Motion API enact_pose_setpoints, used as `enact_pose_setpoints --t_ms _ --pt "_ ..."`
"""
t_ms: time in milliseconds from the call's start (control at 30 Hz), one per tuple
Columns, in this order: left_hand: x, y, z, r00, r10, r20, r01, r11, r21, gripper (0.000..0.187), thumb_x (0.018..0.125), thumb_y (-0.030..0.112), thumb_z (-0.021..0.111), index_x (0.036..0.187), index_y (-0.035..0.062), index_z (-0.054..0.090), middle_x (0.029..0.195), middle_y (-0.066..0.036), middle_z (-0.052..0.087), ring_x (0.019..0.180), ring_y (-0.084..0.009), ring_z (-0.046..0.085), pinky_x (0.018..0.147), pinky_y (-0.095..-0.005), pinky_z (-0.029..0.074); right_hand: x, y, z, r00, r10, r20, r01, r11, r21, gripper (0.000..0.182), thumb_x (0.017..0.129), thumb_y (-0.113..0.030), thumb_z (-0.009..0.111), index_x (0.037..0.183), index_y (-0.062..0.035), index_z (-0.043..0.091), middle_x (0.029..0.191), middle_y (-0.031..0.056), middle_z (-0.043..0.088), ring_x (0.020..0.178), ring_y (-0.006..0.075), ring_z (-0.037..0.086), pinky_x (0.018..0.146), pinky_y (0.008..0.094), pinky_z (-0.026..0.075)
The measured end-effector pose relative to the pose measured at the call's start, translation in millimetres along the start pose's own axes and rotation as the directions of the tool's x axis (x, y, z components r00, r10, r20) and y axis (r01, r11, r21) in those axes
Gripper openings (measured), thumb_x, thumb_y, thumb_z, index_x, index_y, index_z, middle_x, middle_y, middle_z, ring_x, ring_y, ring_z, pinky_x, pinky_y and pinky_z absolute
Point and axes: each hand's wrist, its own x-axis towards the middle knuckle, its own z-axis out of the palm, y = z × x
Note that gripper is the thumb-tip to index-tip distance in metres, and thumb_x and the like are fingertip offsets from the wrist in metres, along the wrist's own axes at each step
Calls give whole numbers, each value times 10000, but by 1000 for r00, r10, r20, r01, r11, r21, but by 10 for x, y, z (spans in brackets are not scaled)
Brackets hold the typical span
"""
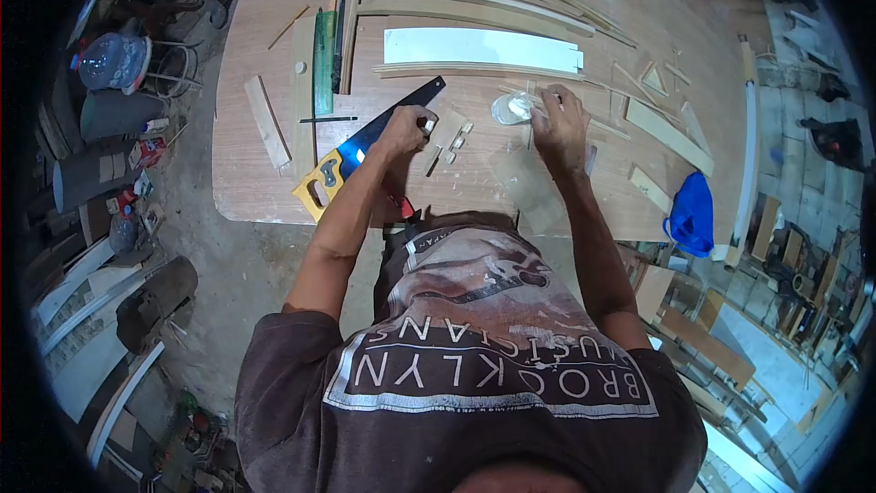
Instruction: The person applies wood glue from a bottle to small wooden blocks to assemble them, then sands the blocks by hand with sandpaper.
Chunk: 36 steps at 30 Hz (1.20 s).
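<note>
My left hand (407,131) is closed with a small pale piece (428,126) between its fingertips, over the blade of a handsaw (368,135) with a yellow handle. My right hand (559,128) has its fingers pinched at the rim of a small clear container (512,110) holding white stuff; what the fingers grip is too small to make out. Between my hands, several small wooden blocks (451,156) lie on a thin board piece on the wooden table (338,192).
A white strip (479,49) and long wooden strips lie across the table's far side. A green strip (324,59) and a black pencil-like stick (328,119) are at left. A blue bag (691,215) sits at the right edge, near several cut pieces.
</note>
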Motion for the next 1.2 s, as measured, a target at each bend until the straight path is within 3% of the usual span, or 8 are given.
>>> enact_pose_setpoints --t_ms 267,333,400,633,767,833,933,1200 --pt "11 49 -21 998 -24 53 28 997 -70 310 654 -75 642 951 -1 690 777 -122 654 640 -179 615 560 -308 498 -204 89 -21 997 78 15 -78 994 71 352 782 -106 672 1125 -92 593 1113 119 547 1029 286 530 867 443 377" --pt "24 32 -30 999 -21 48 23 999 -36 312 646 -76 643 945 -1 691 791 -125 652 660 -190 620 578 -311 499 -272 96 -8 995 -17 -102 27 994 106 381 776 -116 688 1141 -105 577 1115 117 547 1031 284 531 859 434 381" --pt "39 31 -36 962 272 -8 -267 949 168 334 616 -79 643 935 5 694 833 -133 641 719 -232 622 639 -324 501 -320 67 -12 988 -38 -151 47 997 62 391 750 -83 704 1120 -104 581 1094 108 562 1006 287 551 812 428 411" --pt "-29 193 -76 987 152 59 -160 969 190 439 585 -81 671 1011 23 671 970 -120 631 862 -229 609 755 -307 505 -486 -141 -189 996 91 -21 -86 978 192 384 753 -55 701 1113 -99 575 1083 84 572 1012 267 545 868 398 392" --pt "-73 176 -69 999 49 -5 -49 997 58 291 725 -33 604 1011 -21 658 850 -105 647 753 -183 636 686 -298 509 -681 -254 30 988 147 -46 -129 951 280 293 773 -53 681 1057 -60 612 985 99 623 913 235 604 791 354 455" --pt "-94 139 -89 999 -14 -43 12 998 -54 224 794 -2 566 994 -47 656 762 -105 653 696 -171 652 646 -302 511 -775 -309 338 879 389 275 -473 645 601 187 792 -46 660 975 -14 648 851 119 665 761 206 649 670 322 500" --pt "-105 132 -106 998 -24 -59 20 998 -57 197 870 74 554 984 -46 659 758 -111 685 659 -153 657 638 -290 518 -856 -213 1000 743 461 485 -667 452 592 129 796 -47 650 888 43 654 760 140 678 639 191 664 601 296 512" --pt "-138 207 -13 990 -72 -123 82 994 71 163 835 114 624 923 2 705 741 -149 688 666 -186 675 660 -305 523 -647 -293 1534 457 560 691 -887 230 400 149 792 -64 640 864 64 666 752 135 678 604 176 679 504 263 533"
